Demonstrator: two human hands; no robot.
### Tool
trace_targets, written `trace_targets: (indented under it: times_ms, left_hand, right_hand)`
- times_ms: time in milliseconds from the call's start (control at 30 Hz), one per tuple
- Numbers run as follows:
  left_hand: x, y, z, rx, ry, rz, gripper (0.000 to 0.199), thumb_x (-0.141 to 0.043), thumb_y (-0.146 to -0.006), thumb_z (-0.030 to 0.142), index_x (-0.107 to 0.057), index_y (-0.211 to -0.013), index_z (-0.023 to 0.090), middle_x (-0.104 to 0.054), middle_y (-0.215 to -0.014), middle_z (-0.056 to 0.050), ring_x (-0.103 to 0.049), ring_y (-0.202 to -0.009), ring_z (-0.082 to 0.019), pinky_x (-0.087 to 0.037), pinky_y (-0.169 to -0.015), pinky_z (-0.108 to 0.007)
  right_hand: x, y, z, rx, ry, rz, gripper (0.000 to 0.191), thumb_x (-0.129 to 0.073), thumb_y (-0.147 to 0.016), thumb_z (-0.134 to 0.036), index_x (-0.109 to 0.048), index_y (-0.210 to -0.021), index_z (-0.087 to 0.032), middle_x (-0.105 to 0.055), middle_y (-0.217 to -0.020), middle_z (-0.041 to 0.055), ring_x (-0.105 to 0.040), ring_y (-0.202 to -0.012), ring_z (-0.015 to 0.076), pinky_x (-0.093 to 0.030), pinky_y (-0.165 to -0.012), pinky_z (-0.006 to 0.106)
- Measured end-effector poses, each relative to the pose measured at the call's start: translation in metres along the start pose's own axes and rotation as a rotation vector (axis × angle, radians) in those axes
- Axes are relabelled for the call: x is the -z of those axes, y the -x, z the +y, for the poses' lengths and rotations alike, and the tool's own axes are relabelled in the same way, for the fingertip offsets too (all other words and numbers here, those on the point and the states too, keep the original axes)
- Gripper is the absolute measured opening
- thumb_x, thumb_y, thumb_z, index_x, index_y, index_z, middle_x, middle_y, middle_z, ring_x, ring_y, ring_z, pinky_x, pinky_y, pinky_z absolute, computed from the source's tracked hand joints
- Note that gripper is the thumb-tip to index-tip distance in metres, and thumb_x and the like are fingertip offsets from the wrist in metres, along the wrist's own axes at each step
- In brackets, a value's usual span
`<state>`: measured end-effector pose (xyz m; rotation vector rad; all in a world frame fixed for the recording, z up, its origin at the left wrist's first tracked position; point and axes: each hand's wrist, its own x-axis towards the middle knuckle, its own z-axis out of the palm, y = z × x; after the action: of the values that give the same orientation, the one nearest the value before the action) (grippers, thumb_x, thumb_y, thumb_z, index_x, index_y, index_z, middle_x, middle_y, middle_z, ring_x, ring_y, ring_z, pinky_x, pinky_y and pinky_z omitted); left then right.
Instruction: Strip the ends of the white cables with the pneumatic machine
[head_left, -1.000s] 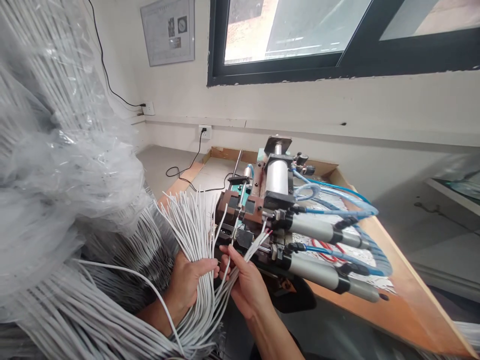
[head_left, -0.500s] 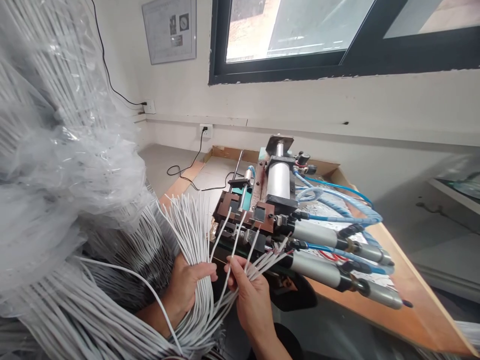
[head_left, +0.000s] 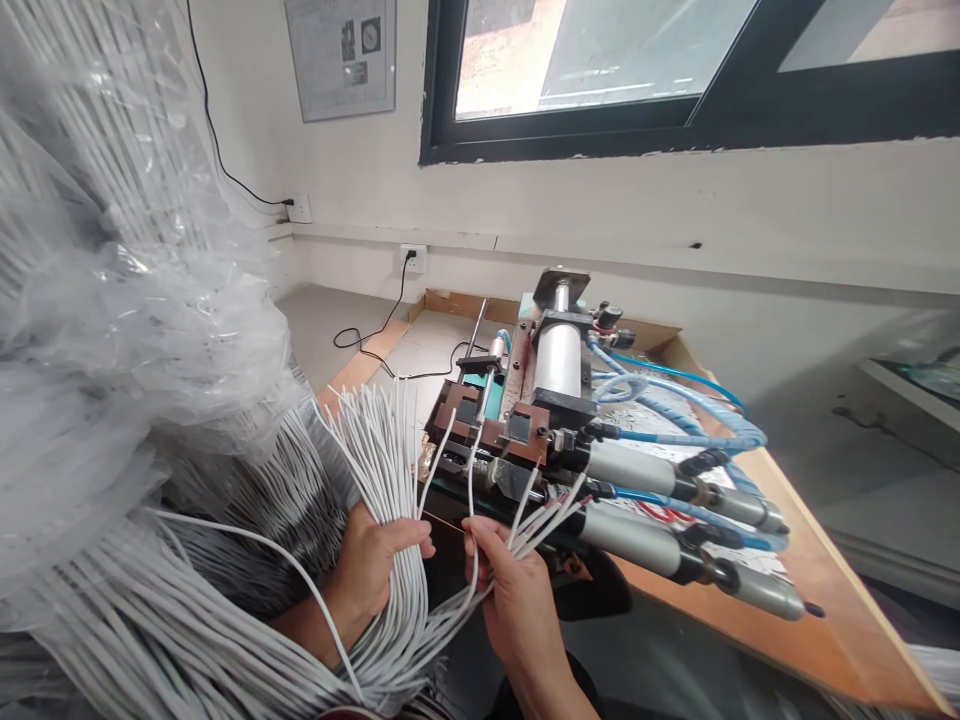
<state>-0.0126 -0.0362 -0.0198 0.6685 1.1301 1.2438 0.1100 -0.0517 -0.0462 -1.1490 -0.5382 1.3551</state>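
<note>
Left hand [head_left: 369, 562] clamps cable bundle [head_left: 406, 590], right hand [head_left: 523, 602] pinches one cable [head_left: 472, 490], likely isolating it, near pneumatic wire stripper [head_left: 558, 362] at workbench [head_left: 814, 625] near edge.

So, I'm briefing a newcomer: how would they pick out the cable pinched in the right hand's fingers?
Below the dark-framed window, find the metal machine with silver cylinders. In front, one thin, pale grey cable rises from the fingers of the right hand. Unlike the lone cable leaning beside the thick bunch in the left hand, this one is pinched.
</note>
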Motion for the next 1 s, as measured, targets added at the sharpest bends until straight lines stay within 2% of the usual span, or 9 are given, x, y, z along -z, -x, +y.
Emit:
trace_targets:
  times_ms: [133,233,300,400,467,600,833,1000]
  left_hand:
    - [-0.001,0.001,0.0,0.008,0.001,0.007,0.011,-0.065,-0.052,0.01,-0.059,-0.06,0.014,-0.059,-0.045,0.002,-0.055,-0.044,-0.014,-0.045,-0.049,-0.026]
    - [-0.003,0.003,0.001,0.021,0.023,0.002,0.018,-0.066,-0.05,0.009,-0.061,-0.067,0.014,-0.06,-0.052,0.002,-0.056,-0.049,-0.014,-0.047,-0.05,-0.027]
    - [-0.004,0.005,0.001,0.022,0.031,-0.019,0.02,-0.065,-0.051,0.008,-0.062,-0.07,0.014,-0.061,-0.056,0.001,-0.057,-0.052,-0.015,-0.048,-0.051,-0.027]
    - [-0.004,0.006,0.0,-0.011,0.011,-0.085,0.013,-0.063,-0.053,0.007,-0.063,-0.065,0.012,-0.062,-0.056,-0.001,-0.056,-0.052,-0.014,-0.046,-0.052,-0.026]
    - [-0.004,0.006,0.001,-0.037,0.004,-0.13,0.011,-0.061,-0.054,0.006,-0.064,-0.063,0.012,-0.062,-0.055,-0.001,-0.055,-0.051,-0.014,-0.045,-0.051,-0.025]
    - [-0.005,0.007,0.003,-0.055,0.013,-0.186,0.018,-0.061,-0.055,0.005,-0.066,-0.07,0.013,-0.064,-0.06,-0.001,-0.055,-0.054,-0.014,-0.044,-0.054,-0.025]
    - [0.002,0.001,0.001,0.02,0.039,-0.057,0.013,-0.067,-0.052,0.009,-0.064,-0.065,0.013,-0.063,-0.057,0.0,-0.058,-0.053,-0.014,-0.046,-0.056,-0.027]
    - [0.002,-0.002,0.003,0.035,0.025,0.008,0.015,-0.067,-0.05,0.012,-0.063,-0.064,0.012,-0.063,-0.056,-0.001,-0.061,-0.053,-0.018,-0.048,-0.053,-0.028]
  right_hand:
    - [-0.003,-0.003,-0.007,-0.064,-0.075,0.006,0.023,-0.071,-0.061,-0.035,-0.062,-0.06,-0.014,-0.044,-0.046,-0.0047,-0.033,-0.042,0.0071,-0.024,-0.042,0.021]
    - [-0.01,-0.007,-0.011,-0.195,-0.146,-0.11,0.03,-0.072,-0.06,-0.038,-0.065,-0.074,-0.013,-0.036,-0.042,-0.0084,-0.027,-0.039,0.0056,-0.022,-0.04,0.02]
    - [-0.015,-0.009,-0.011,-0.22,-0.177,-0.172,0.031,-0.074,-0.058,-0.037,-0.065,-0.075,-0.012,-0.034,-0.041,-0.0094,-0.028,-0.039,0.0052,-0.025,-0.04,0.02]
    - [-0.021,-0.008,-0.006,-0.127,-0.178,-0.161,0.025,-0.075,-0.058,-0.034,-0.063,-0.068,-0.014,-0.044,-0.045,-0.0061,-0.04,-0.042,0.0078,-0.033,-0.045,0.022]
    - [-0.023,-0.005,-0.003,-0.049,-0.158,-0.134,0.024,-0.073,-0.061,-0.034,-0.064,-0.071,-0.015,-0.05,-0.049,-0.0038,-0.045,-0.045,0.0095,-0.035,-0.047,0.023]
    - [-0.023,0.0,0.0,0.04,-0.121,-0.098,0.023,-0.072,-0.063,-0.035,-0.066,-0.072,-0.014,-0.054,-0.053,-0.0016,-0.043,-0.046,0.0085,-0.034,-0.046,0.022]
    - [-0.014,-0.002,0.005,0.114,-0.089,0.029,0.022,-0.071,-0.063,-0.034,-0.064,-0.063,-0.014,-0.042,-0.05,-0.0043,-0.031,-0.046,0.0073,-0.025,-0.043,0.022]
    - [-0.011,-0.003,0.005,0.104,-0.071,0.068,0.024,-0.071,-0.063,-0.036,-0.063,-0.065,-0.014,-0.042,-0.051,-0.0046,-0.032,-0.047,0.0082,-0.026,-0.045,0.023]
